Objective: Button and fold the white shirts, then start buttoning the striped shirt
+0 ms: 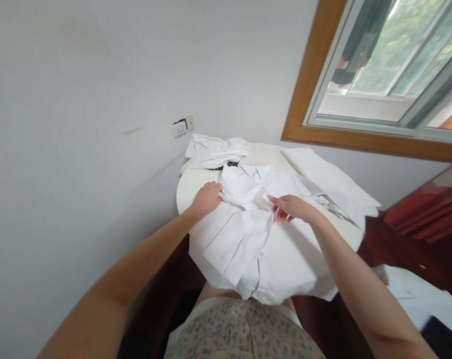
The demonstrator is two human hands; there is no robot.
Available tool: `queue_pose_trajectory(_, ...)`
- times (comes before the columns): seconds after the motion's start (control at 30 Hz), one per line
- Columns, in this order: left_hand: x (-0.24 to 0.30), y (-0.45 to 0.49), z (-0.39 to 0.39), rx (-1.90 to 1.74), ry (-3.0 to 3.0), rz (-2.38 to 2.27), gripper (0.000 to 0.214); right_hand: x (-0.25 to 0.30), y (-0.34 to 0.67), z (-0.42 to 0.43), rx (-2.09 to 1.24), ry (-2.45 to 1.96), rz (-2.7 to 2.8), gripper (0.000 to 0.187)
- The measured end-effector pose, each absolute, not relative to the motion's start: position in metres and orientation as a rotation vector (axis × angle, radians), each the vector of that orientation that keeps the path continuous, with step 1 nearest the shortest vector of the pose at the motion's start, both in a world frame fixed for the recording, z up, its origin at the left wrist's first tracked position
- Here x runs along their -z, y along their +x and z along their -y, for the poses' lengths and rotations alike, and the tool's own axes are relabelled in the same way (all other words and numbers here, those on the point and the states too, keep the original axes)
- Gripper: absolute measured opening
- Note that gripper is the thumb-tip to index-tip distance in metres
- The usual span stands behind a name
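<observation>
A white shirt [248, 229] lies spread and creased over a round cream table [263, 152], its near part hanging over the front edge. My left hand [208, 197] is closed on a fold of the shirt at its left side. On the other side, my right hand [289, 207] pinches the cloth near the middle between thumb and forefinger, the other fingers curled below. A few buttons show faintly on the lower front.
Another bunched white garment [218, 149] lies at the table's back left, with a dark patterned strip [231, 163] beneath it. Folded white cloth [330, 179] overhangs the right edge. A wall socket [179, 129] and a wood-framed window [360, 137] are behind. White cloth [427, 294] lies lower right.
</observation>
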State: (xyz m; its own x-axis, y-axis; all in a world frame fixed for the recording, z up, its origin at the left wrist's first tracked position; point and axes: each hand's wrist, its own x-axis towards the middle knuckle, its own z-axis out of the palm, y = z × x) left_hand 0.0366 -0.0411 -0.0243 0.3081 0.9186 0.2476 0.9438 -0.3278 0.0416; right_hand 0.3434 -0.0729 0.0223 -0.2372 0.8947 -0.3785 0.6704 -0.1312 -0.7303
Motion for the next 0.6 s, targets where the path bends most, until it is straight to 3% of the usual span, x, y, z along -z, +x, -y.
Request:
queue_pose_trajectory(0.23, 0.024, 0.038, 0.036, 0.397, -2.419, 1.808, 0.018, 0.001, 0.324, 0.121, -1.191, -1.740, 2.118, 0.045)
queue_pose_trajectory(0.43, 0.022, 0.019, 0.036, 0.559, -2.297, 1.947, 0.012, 0.015, 0.326, 0.114, -1.086, -1.600, 2.020, 0.011)
queue_pose_trajectory(0.6, 0.029, -0.005, 0.034, 0.517, -2.143, 2.168, 0.016, 0.015, 0.326, 0.109, -1.370, -1.299, 1.465, 0.018)
